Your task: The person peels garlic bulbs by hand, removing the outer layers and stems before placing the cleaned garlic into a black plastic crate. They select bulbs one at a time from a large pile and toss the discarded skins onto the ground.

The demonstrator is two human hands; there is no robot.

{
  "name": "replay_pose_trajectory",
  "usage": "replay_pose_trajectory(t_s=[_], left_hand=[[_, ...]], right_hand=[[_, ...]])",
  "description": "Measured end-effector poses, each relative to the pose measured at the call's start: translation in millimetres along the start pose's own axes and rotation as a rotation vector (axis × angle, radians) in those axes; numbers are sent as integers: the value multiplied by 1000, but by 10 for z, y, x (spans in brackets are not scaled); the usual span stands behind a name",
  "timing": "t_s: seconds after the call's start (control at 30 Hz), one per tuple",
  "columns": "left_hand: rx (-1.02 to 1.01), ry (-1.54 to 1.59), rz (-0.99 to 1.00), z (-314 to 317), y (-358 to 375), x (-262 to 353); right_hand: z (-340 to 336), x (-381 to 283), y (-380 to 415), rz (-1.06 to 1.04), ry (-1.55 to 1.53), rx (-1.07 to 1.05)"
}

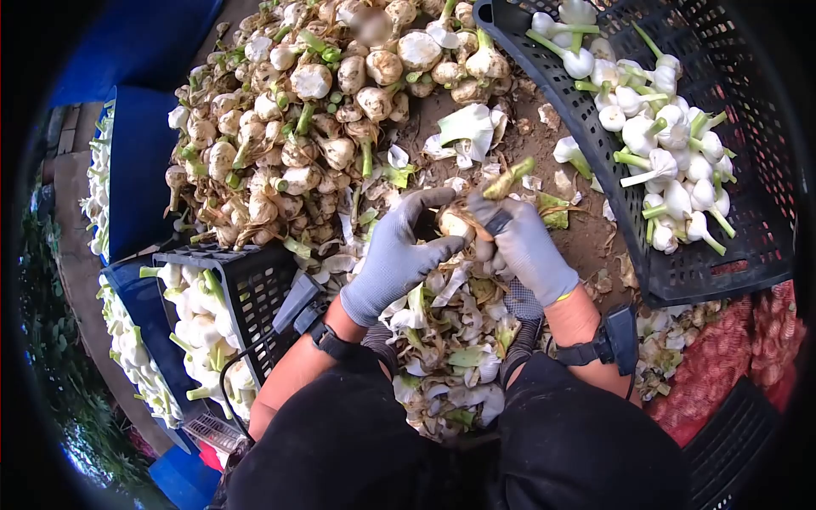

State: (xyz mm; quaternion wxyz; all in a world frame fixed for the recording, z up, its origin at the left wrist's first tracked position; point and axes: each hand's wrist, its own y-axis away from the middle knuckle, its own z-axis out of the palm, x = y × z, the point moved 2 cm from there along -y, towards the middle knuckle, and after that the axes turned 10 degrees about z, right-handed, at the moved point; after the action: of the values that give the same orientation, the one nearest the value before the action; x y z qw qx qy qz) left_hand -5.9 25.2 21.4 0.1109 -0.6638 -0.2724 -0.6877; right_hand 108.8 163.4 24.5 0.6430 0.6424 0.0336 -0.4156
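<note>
Both hands wear light grey gloves and meet at the middle of the view. My left hand (pixel 404 248) has its thumb and fingers curled round one side of a garlic bulb (pixel 456 224) with brownish outer skin. On the bulb's other side, my right hand (pixel 529 246) is closed on a small dark tool (pixel 498 223), whose working end is hard to make out. A green stem (pixel 510 178) sticks up just above the right fingers. Loose peelings (pixel 450 357) lie below the hands, between the knees.
A big heap of unpeeled garlic (pixel 289 127) lies at the upper left. Cleaned bulbs fill a black crate (pixel 671 285) at the upper right and another crate (pixel 255 285) at the left. Red mesh bags (pixel 710 374) lie at the lower right.
</note>
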Motion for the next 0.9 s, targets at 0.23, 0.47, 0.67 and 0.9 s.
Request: replay_pose_trajectory(t_s=[0.23, 0.47, 0.67, 0.9], left_hand=[[-55, -396, 210, 6, -37, 123], [0, 135, -42, -108, 6, 47], [29, 964, -202, -115, 20, 4], [0, 76, -34, -75, 32, 125]], right_hand=[[61, 135, -56, -59, -52, -29], [69, 84, 78, -82, -70, -50], [87, 186, -54, -484, 265, 237], [119, 20, 8, -60, -170, -49]])
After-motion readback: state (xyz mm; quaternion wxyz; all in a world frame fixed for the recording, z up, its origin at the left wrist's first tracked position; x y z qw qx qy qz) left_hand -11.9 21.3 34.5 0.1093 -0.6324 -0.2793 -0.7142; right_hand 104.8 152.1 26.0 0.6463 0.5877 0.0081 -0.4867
